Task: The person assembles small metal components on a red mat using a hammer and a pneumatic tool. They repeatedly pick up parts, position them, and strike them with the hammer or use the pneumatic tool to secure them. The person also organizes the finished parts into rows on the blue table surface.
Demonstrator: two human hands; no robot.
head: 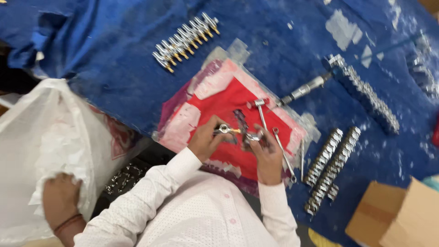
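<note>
Left hand [206, 139] and right hand [267, 155] close together, fingers curled, white sleeves.

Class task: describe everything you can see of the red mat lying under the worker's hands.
The red mat is a soft-looking sheet, worn to pale pink and whitish patches along its edges, seemingly under a clear plastic cover. It lies flat and askew on the blue cloth. On it rest a small hammer-like tool, a slim spanner and small metal parts. The left hand and right hand work just above it.

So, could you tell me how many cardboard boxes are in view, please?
2, both at the lower right corner on the blue cloth: one brown box, and a second box right beside it, cut off by the frame.
</note>
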